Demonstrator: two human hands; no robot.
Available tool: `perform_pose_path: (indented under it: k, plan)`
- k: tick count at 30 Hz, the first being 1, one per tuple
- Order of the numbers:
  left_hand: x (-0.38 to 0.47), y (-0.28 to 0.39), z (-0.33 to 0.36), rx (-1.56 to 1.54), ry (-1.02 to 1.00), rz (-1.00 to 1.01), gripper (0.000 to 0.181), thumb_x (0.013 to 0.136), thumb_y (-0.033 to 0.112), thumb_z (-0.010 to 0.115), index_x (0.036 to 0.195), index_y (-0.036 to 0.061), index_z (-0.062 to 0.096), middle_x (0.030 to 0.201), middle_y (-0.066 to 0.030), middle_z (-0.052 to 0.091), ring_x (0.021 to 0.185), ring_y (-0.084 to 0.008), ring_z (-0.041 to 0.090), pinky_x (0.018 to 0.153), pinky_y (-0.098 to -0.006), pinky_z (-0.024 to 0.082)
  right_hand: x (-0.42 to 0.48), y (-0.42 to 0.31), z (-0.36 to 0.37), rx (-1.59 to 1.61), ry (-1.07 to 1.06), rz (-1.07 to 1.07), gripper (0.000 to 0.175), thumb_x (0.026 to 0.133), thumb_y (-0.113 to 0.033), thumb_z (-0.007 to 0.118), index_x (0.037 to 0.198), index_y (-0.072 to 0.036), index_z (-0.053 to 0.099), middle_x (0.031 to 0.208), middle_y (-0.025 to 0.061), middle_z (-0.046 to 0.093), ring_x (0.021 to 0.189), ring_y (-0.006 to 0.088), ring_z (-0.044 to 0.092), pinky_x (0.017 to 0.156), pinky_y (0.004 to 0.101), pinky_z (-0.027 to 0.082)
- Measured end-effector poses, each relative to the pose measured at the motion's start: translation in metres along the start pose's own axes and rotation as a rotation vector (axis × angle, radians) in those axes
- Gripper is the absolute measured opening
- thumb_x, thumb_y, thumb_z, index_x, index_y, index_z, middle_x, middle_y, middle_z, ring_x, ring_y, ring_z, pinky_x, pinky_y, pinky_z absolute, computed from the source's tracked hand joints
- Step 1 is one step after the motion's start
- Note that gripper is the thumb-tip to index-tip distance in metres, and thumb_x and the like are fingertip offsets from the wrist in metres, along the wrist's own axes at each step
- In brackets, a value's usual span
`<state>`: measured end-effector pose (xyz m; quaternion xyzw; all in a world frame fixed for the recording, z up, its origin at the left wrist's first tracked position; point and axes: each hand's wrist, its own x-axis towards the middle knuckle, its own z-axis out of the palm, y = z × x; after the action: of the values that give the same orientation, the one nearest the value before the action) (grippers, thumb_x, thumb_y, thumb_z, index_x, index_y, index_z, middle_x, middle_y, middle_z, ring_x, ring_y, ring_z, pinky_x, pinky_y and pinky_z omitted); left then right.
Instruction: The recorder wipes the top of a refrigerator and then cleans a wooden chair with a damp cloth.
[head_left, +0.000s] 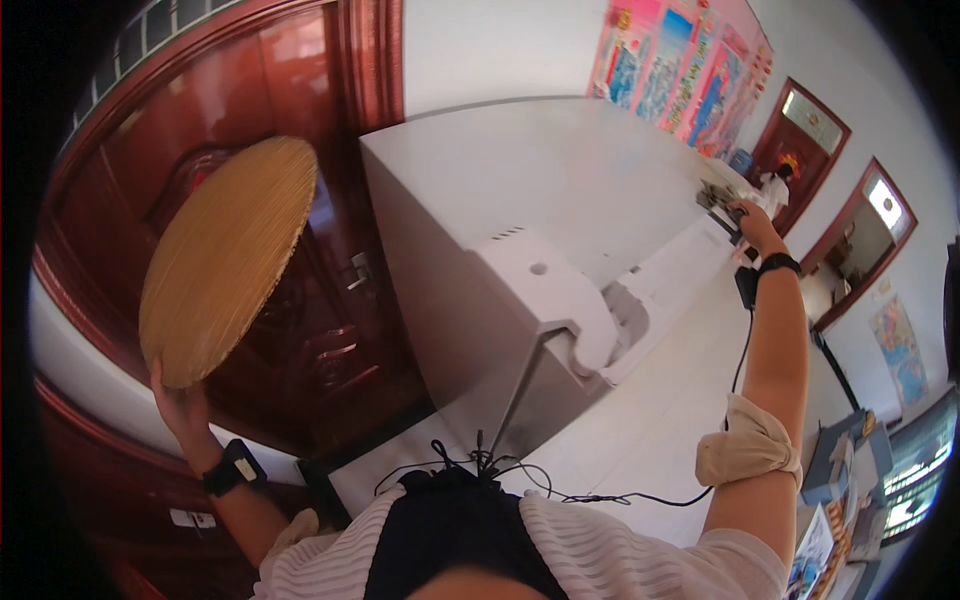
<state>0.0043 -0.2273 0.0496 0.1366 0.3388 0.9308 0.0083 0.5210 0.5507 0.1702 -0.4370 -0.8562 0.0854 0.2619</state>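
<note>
My left hand is raised at the left and grips the lower rim of a round, flat, tan mat or lid that looks made of stalks. It stands on edge in front of a red-brown door. Out at the right, my right hand curls around a small dark object, too small to name. Just beyond it is a grey-green cluttered item. Both lie by the far end of a long white moulded foam packing piece. A second foam piece rests at the near edge of a large white box-shaped cabinet.
The carved door has a metal handle. Black cables hang from my chest and run to my right arm. A person in white is near a far doorway. A grey sofa and a table are at the right.
</note>
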Motion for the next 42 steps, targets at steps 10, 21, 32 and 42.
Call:
perform_pose_path:
  k: [10, 21, 32, 42]
  plan:
    - [0.002, 0.031, -0.143, 0.125, 0.294, 0.088, 0.059, 0.092, 0.028, 0.060, 0.137, -0.0038, 0.039, 0.138, -0.0144, 0.046, 0.125, -0.0249, 0.045, 0.106, -0.0369, 0.036, 0.008, -0.145, -0.032, 0.177, -0.187, -0.287, 0.052, 0.072, 0.016, 0.030, 0.106, -0.004, 0.063, 0.103, 0.0076, 0.063, 0.099, 0.0173, 0.059, 0.090, 0.0264, 0.045]
    - [0.022, -0.024, -0.161, 0.095, 0.276, -0.100, 0.061, 0.095, 0.032, 0.053, 0.143, 0.0009, 0.033, 0.143, -0.0132, 0.041, 0.130, -0.0259, 0.040, 0.106, -0.0401, 0.032, 0.041, -0.294, 0.079, 0.107, -0.599, 0.125, 0.053, 0.091, -0.030, 0.059, 0.138, -0.014, 0.042, 0.130, 0.0118, 0.054, 0.115, 0.0270, 0.056, 0.093, 0.0475, 0.049]
    - [0.034, -0.059, -0.177, 0.253, 0.239, -0.230, 0.065, 0.091, 0.037, 0.056, 0.141, 0.0006, 0.035, 0.140, -0.0124, 0.043, 0.127, -0.0267, 0.043, 0.103, -0.0416, 0.034, -0.018, -0.418, 0.146, -0.448, -0.795, -0.469, 0.073, 0.091, -0.061, 0.043, 0.148, -0.018, 0.030, 0.151, 0.0257, 0.024, 0.135, 0.0425, 0.033, 0.109, 0.0436, 0.031]
    - [0.039, -0.074, -0.156, 0.215, 0.244, -0.262, 0.063, 0.090, 0.032, 0.060, 0.139, 0.0010, 0.037, 0.136, -0.0139, 0.045, 0.124, -0.0296, 0.044, 0.103, -0.0452, 0.035, -0.015, -0.442, 0.107, -0.124, -0.822, -0.746, 0.040, 0.093, -0.006, 0.046, 0.132, -0.012, 0.052, 0.107, 0.0164, 0.064, 0.090, 0.0232, 0.063, 0.080, 0.0372, 0.051]
